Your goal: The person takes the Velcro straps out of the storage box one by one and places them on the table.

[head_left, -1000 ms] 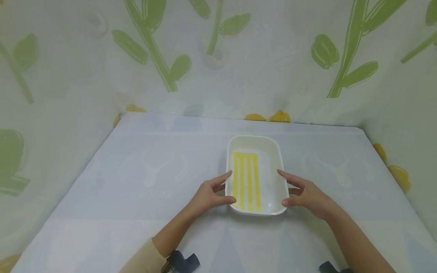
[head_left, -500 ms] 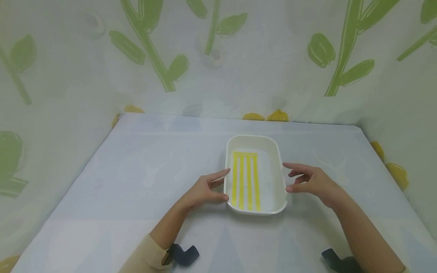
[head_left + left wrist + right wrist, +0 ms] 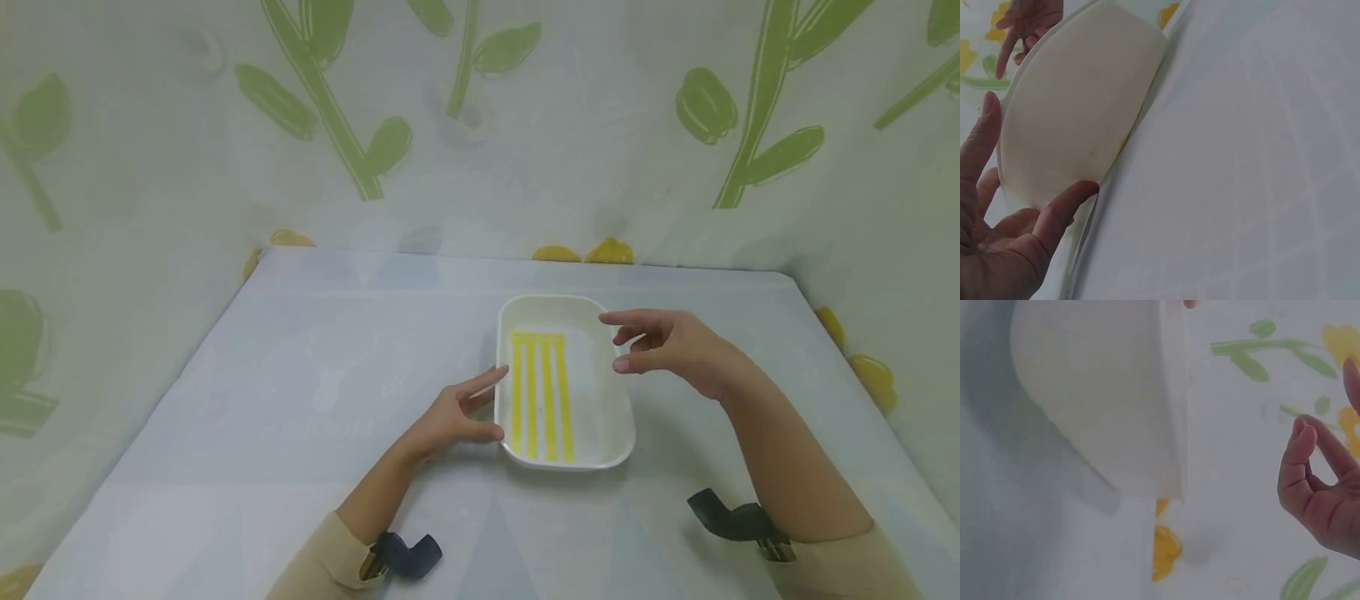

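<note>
Pale blue-and-white tabletop (image 3: 390,358). Nearest: beige sleeves (image 3: 322,558), dark curved pieces (image 3: 408,557) at both wrists. Left hand (image 3: 446,418) spread wide, thumb and fingertip at left rim of white rectangular dish (image 3: 597,412), which sits about mid-table; yellow stripes (image 3: 548,400) along its inside. Right hand (image 3: 678,346) raised by the dish's right side toward the far end, fingers loosely bent, narrow gap to thumb, holding nothing. Behind: whitish wall (image 3: 585,150), green leaf print (image 3: 705,107).
</note>
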`<state>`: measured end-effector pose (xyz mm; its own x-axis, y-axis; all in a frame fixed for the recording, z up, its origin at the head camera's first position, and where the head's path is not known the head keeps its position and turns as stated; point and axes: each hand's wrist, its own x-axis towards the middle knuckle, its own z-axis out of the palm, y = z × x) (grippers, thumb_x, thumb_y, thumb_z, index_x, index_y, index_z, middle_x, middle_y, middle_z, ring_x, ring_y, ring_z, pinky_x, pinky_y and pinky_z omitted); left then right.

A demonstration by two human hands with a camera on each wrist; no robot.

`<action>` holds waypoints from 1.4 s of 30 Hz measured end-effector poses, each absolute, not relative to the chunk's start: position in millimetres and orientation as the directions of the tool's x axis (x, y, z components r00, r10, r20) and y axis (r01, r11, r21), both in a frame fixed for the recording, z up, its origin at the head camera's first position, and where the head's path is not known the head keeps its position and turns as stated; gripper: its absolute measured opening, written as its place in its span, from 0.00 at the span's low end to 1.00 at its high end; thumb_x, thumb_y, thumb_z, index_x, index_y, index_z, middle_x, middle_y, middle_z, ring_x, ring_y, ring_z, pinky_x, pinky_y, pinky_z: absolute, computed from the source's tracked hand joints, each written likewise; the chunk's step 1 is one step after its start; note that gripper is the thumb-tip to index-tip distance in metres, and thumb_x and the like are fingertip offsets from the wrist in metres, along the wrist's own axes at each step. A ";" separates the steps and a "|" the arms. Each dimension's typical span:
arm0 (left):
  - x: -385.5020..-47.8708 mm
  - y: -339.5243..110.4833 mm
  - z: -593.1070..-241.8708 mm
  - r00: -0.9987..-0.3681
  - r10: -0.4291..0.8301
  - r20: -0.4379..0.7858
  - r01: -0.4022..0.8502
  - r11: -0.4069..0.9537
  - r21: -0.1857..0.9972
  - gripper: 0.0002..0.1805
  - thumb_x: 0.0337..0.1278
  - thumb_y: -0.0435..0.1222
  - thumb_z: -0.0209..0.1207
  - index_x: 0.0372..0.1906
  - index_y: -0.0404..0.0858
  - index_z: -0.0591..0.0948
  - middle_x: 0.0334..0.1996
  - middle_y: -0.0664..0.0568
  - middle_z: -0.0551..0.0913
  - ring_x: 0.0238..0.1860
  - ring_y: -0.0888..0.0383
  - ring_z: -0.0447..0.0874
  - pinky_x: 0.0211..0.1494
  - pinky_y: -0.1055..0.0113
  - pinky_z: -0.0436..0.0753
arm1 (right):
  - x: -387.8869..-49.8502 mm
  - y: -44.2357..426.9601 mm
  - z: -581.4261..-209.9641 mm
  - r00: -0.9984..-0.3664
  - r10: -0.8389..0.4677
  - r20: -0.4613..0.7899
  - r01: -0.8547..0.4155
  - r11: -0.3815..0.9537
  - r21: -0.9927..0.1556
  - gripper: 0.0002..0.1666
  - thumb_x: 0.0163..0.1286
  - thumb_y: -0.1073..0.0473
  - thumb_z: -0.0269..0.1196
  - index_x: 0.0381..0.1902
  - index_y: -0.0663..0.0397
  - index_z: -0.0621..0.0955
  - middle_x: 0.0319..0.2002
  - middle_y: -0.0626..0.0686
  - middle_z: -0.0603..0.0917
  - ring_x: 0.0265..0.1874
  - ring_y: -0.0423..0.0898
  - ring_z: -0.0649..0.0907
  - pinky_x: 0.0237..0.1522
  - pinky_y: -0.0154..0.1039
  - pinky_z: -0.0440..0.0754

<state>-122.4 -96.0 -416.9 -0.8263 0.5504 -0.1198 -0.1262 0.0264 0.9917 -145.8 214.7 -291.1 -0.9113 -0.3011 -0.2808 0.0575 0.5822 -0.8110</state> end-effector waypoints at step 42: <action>-118.6 -91.7 -425.0 -0.849 0.527 -0.043 -0.039 0.019 0.999 0.58 0.30 0.53 0.73 0.72 0.40 0.60 0.74 0.52 0.51 0.71 0.44 0.58 0.70 0.56 0.63 | -247.7 133.0 -359.6 -0.827 -0.448 -0.341 -0.030 0.640 -0.768 0.33 0.54 0.56 0.71 0.59 0.53 0.77 0.53 0.58 0.79 0.50 0.52 0.75 0.57 0.48 0.72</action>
